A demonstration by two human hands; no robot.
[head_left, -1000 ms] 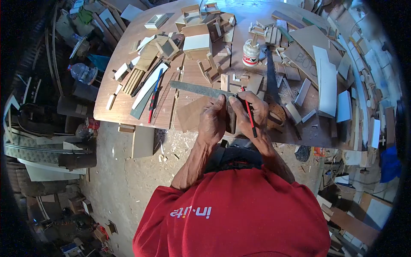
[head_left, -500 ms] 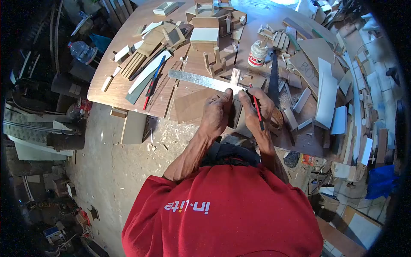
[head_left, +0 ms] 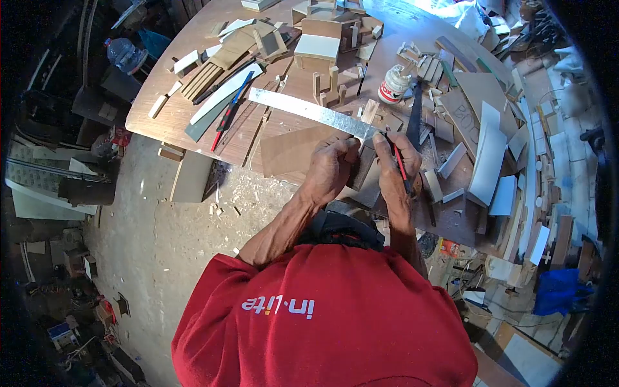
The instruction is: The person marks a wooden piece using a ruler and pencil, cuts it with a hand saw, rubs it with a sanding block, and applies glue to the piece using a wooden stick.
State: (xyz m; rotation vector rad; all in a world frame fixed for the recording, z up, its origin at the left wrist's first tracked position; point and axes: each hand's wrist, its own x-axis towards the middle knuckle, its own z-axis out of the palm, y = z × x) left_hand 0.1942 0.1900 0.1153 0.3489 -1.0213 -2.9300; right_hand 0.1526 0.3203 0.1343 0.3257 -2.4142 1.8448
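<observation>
A flat metal ruler (head_left: 303, 108) reaches from the left across a narrow wooden strip (head_left: 369, 111). My left hand (head_left: 330, 166) is closed at the ruler's near edge, its thumb pressed by the strip; its fingertips are partly hidden. Closed around a red and black pencil (head_left: 400, 162), my right hand (head_left: 394, 164) is at the ruler's right end, with thumb and forefinger close to the strip. Both hands are just above the table's front edge. Under them is a darker wooden piece (head_left: 362, 169), partly covered.
On the wooden table (head_left: 155, 122) lie a red and blue tool (head_left: 232, 109), a brown panel (head_left: 290, 151) and several small wooden assemblies. A white glue bottle (head_left: 394, 84) stands beyond my right hand. A handsaw (head_left: 414, 119) and offcuts lie to the right.
The view has shifted slightly. The ruler slants more steeply down to the right, and the right hand with the pencil has turned a little. Both hands keep their grip.
</observation>
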